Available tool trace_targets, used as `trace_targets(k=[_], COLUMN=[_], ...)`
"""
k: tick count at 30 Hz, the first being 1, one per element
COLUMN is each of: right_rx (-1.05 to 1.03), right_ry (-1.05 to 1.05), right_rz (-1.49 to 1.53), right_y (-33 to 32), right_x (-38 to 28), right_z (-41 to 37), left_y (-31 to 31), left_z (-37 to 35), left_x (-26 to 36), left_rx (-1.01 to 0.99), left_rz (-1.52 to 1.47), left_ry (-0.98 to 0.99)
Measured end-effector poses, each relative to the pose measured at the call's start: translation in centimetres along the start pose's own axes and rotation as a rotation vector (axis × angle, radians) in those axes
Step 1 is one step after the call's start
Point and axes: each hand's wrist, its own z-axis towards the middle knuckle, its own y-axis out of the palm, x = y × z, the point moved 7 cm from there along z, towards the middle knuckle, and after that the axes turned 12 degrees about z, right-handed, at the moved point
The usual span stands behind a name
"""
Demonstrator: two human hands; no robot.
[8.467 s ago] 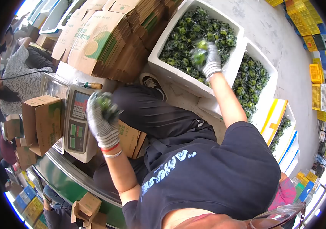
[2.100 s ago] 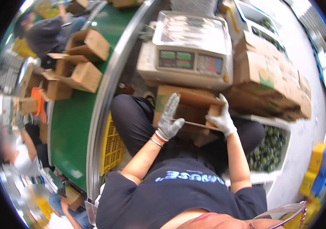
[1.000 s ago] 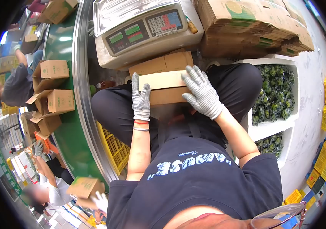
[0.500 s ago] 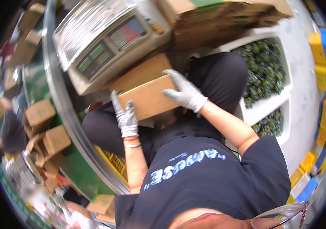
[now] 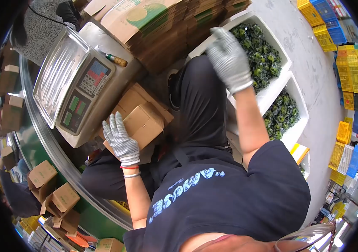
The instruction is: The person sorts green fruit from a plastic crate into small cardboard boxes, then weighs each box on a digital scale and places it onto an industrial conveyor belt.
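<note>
A small brown cardboard box (image 5: 144, 122) sits over my lap between my knees, beside another piece of brown cardboard. My left hand (image 5: 120, 136), in a grey-white knit glove, rests along the box's left side with its fingers stretched out and spread. My right hand (image 5: 228, 56), gloved alike and slightly blurred, is raised past my knee, apart from the box. Its fingers are extended over the edge of a white foam box (image 5: 287, 59), which holds many dark green pieces (image 5: 258, 54) that look wrapped in clear plastic.
A scale (image 5: 76, 96) with a metal pan stands at the upper left, and a wooden-handled tool (image 5: 116, 59) lies on its housing. Behind it are stacked flattened cartons (image 5: 162, 29). A metal-edged green conveyor (image 5: 93, 212) runs along the left. A second foam box (image 5: 303, 111) stands at right.
My right hand has let go of the cardboard box and moved up and right to the foam box. My left hand stays at the cardboard box, which has turned. The view has shifted.
</note>
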Motion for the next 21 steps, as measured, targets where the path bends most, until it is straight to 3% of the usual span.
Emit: trace_targets(k=[2,3,5,6,8,11,13,16,17,18,20,21], right_rx=[-0.009,-0.172,-0.408,-0.411,-0.378,-0.381,-0.381,-0.363,-0.360,-0.357,-0.345,-0.338], right_ry=[0.030,0.266,0.460,0.336,0.492,0.567,0.524,0.424,0.402,0.385,0.443,0.446], right_rz=[-0.496,-0.607,-0.875,-1.031,-0.995,-0.594,-0.647,-0.758,-0.773,-0.786,-0.661,-0.575], right_y=[-5.7,-6.6,-7.1,-6.5,-6.1,-7.7,-7.7,-6.3,-6.1,-6.0,-6.4,-6.6], right_x=[10.5,15.0,26.5,27.1,24.4,27.0,26.7,25.5,25.8,26.1,26.9,28.0], right_z=[4.6,5.1,1.7,-0.5,-1.8,-4.5,-4.7,-3.9,-3.4,-3.0,-2.8,-3.0], left_y=[0.1,0.2,0.1,-0.1,-1.6,-3.2,-3.5,-3.4,-3.1,-3.2,-0.1,1.7], left_z=[0.4,0.5,0.3,0.2,-0.4,-0.6,-0.2,1.5,1.6,1.8,-0.2,-1.6], left_x=[-0.5,-0.7,-1.1,-0.9,-0.1,2.4,3.4,0.9,-1.5,-3.9,-8.2,-9.0], left_rx=[0.023,0.035,0.077,0.098,0.060,-0.058,-0.103,-0.109,0.018,0.023,-0.116,-0.075], left_rz=[-0.027,-0.042,-0.099,-0.128,-0.195,-0.041,0.048,-0.121,-0.244,-0.472,-1.379,-1.702], left_ry=[0.024,0.032,0.097,0.122,0.160,0.259,0.286,0.208,0.123,-0.005,-0.380,-0.472])
